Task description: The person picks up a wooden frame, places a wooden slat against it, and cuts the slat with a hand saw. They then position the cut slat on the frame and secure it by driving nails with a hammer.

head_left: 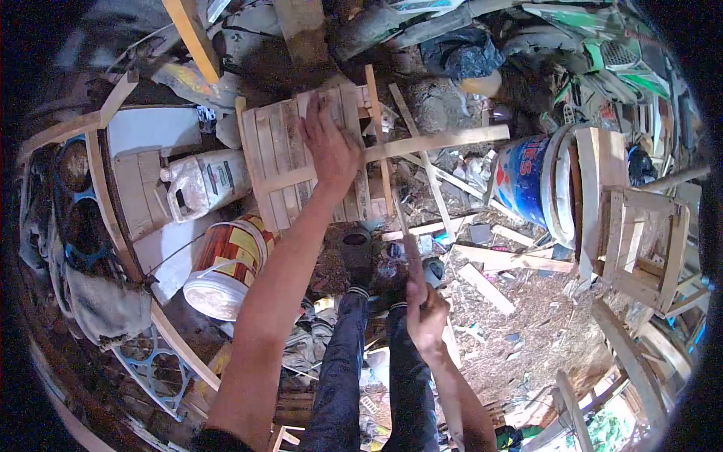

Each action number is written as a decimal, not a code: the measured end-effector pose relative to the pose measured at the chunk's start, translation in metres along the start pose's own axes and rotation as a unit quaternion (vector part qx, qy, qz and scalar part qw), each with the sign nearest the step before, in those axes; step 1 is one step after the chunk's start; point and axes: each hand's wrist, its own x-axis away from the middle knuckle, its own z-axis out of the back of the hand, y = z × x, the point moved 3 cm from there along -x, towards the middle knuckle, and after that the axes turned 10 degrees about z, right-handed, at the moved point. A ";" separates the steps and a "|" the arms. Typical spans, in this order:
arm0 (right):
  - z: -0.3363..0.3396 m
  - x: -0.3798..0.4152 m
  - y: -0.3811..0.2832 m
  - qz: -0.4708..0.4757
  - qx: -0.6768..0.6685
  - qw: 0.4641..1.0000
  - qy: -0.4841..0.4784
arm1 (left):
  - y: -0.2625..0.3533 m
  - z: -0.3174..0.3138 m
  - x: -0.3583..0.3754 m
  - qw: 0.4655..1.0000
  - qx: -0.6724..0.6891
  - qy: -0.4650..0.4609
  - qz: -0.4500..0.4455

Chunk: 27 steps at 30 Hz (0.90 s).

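My left hand lies with spread fingers on a slatted wooden piece, over a long wooden strip that runs across the slats and sticks out past their right side. Lower down, my right hand is closed around a long thin tool, probably a saw; it points up toward the strip and is blurred. A narrow upright slat crosses the strip just right of the slatted piece.
A blue bucket stands at the right, beside a small wooden frame. At the left are a white jug and a red-and-yellow bucket. Wood offcuts and debris litter the ground near my legs.
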 end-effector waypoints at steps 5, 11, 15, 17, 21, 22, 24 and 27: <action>0.013 0.001 0.013 -0.028 -0.008 0.999 0.023 | 0.014 -0.005 0.009 0.995 -0.082 -0.022 -0.046; 0.009 -0.041 0.005 -0.100 0.005 0.995 -0.003 | 0.010 -0.025 -0.018 0.979 -0.196 -0.015 -0.046; 0.014 -0.051 0.013 -0.170 -0.008 0.985 -0.003 | 0.031 -0.029 -0.024 0.972 -0.217 -0.021 -0.085; 0.006 -0.048 0.025 -0.166 -0.020 0.986 -0.009 | 0.038 -0.032 -0.020 0.966 -0.252 -0.049 -0.043; 0.005 -0.046 0.019 -0.183 -0.068 0.981 -0.015 | 0.029 -0.040 -0.016 0.978 -0.204 -0.019 -0.027; 0.008 -0.047 0.016 -0.186 -0.069 0.980 -0.014 | 0.028 -0.043 -0.016 0.975 -0.214 -0.020 -0.049; 0.013 -0.048 0.008 -0.208 -0.064 0.976 -0.026 | 0.027 -0.049 -0.013 0.972 -0.223 -0.023 -0.073; 0.023 -0.050 0.003 -0.228 -0.082 0.969 -0.049 | 0.037 -0.047 -0.015 0.964 -0.214 -0.055 -0.151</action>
